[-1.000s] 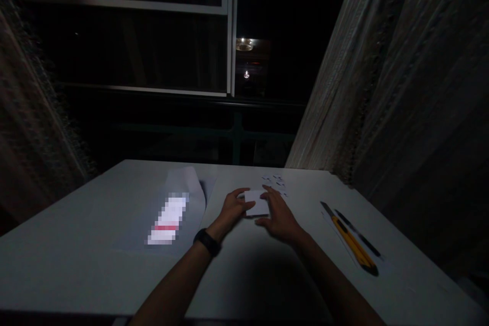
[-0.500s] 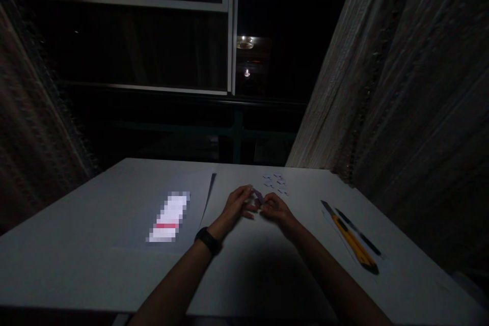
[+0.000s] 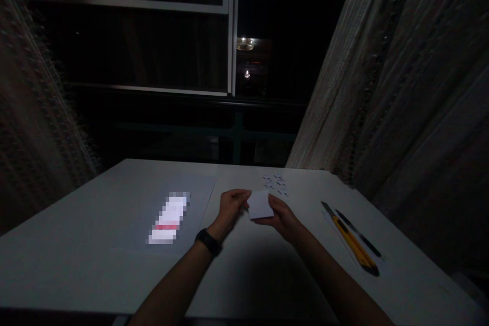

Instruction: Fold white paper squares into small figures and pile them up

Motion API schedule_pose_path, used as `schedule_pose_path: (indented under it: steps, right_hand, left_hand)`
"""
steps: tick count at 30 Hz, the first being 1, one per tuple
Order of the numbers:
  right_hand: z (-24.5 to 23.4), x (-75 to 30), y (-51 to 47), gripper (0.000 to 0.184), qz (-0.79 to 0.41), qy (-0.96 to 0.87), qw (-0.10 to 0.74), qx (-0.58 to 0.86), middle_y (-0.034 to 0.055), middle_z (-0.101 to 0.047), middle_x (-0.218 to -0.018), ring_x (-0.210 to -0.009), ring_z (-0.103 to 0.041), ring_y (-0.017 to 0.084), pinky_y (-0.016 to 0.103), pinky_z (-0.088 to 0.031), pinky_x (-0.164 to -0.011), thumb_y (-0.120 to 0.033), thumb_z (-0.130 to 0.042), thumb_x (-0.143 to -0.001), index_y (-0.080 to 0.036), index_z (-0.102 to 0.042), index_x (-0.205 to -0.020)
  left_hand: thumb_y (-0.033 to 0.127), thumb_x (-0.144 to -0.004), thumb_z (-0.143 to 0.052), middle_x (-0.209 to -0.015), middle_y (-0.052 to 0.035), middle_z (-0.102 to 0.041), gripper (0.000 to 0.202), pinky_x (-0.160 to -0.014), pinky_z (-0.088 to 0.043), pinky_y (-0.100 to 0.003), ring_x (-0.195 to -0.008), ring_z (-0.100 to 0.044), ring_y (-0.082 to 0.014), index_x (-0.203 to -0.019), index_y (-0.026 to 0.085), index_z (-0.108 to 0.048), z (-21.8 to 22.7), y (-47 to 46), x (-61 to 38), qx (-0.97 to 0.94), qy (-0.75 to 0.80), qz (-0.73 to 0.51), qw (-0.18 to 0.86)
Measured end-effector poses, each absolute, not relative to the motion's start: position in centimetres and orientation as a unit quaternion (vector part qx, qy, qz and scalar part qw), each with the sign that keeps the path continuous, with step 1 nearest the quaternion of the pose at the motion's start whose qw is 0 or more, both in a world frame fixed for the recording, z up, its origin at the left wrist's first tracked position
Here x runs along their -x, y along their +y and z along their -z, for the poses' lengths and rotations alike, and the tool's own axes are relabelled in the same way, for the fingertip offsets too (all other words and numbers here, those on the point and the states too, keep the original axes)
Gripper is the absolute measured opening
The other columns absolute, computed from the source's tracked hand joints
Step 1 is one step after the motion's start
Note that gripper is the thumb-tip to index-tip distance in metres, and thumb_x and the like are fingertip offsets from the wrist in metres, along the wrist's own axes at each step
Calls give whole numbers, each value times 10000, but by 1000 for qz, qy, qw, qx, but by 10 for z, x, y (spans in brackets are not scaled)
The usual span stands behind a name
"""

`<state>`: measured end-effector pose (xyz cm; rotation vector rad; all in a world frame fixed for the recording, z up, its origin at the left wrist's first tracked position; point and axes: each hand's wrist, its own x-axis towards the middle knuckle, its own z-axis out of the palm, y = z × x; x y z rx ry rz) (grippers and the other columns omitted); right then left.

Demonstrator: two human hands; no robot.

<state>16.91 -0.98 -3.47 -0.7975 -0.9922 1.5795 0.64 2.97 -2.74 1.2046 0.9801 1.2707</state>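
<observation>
A small white square of paper [image 3: 261,205] is held between both hands above the table, its pale face turned up toward me. My left hand [image 3: 232,207], with a dark band on the wrist, pinches its left edge near the upper corner. Along the right side, my right hand [image 3: 282,215] grips it with the thumb on top and fingers beneath. Just beyond lie several small paper pieces with dark marks [image 3: 280,184], set in loose rows. Whether the square is one layer or folded, I cannot tell.
On the white table [image 3: 76,254], a large sheet of paper [image 3: 206,193] lies at left, with a bright blurred-out screen [image 3: 168,219] on it. To the right are a yellow utility knife [image 3: 353,244] and a dark pen [image 3: 359,233]. Curtains [image 3: 328,86] flank a dark window.
The paper was tilted and looked narrow and dark between my fingertips; now it is opened out flat, facing up. My right hand has shifted to grip its right side.
</observation>
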Motion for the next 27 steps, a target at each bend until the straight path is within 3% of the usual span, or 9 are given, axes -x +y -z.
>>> schedule_pose_path:
  steps: [6, 13, 16, 20, 22, 24, 27]
  right_hand:
    - [44, -171, 0, 350, -584, -400, 562, 428, 84, -673, -748, -712, -638, 228, 398, -531, -636, -434, -662, -648, -134, -626, -824]
    - [45, -172, 2, 388, -526, -396, 606, 447, 70, -671, -740, -697, -633, 226, 377, -537, -598, -477, -663, -619, -143, -627, -811]
    - [47, -173, 4, 437, -505, -406, 613, 453, 60, -673, -759, -705, -635, 227, 368, -536, -583, -456, -686, -598, -164, -597, -910]
    - [49, -175, 5, 478, -477, -425, 612, 467, 59, -674, -741, -703, -636, 234, 364, -530, -583, -426, -717, -568, -169, -574, -944]
    - [49, -176, 5, 432, -467, -424, 623, 462, 66, -672, -764, -719, -633, 233, 364, -524, -611, -433, -699, -589, -161, -585, -904]
    - [48, -176, 4, 408, -460, -423, 639, 447, 71, -668, -815, -749, -627, 229, 366, -514, -658, -438, -679, -613, -165, -588, -902]
    - [46, -175, 4, 408, -440, -433, 653, 439, 73, -659, -857, -781, -616, 225, 368, -491, -720, -450, -660, -631, -173, -593, -923]
  left_hand:
    - [450, -612, -656, -485, -18, -550, 376, -383, -276, -192, -397, -441, -79, -721, 91, -658, 28, 31, -6, -514, 401, -539, 533]
    - [488, -625, -631, -385, 12, -475, 383, -373, -239, -195, -346, -382, -66, -551, 113, -602, 25, 25, -11, -568, 389, -454, 565]
    - [482, -617, -641, -357, 17, -450, 389, -371, -235, -193, -341, -374, -64, -502, 117, -570, 26, 25, -11, -569, 401, -466, 546]
    - [573, -678, -531, -350, 12, -456, 479, -342, -201, -184, -301, -363, -60, -563, 110, -570, 27, 28, -9, -563, 406, -467, 548]
    - [638, -704, -429, -399, -24, -524, 562, -328, -214, -181, -299, -425, -84, -663, 100, -582, 28, 27, -9, -551, 396, -436, 591]
    - [682, -702, -362, -556, -95, -627, 641, -351, -311, -193, -395, -555, -146, -823, 91, -578, 28, 25, -9, -525, 370, -385, 663]
    - [689, -699, -354, -837, -191, -662, 684, -519, -477, -297, -645, -651, -236, -988, 94, -529, 27, 22, -10, -463, 316, -325, 762]
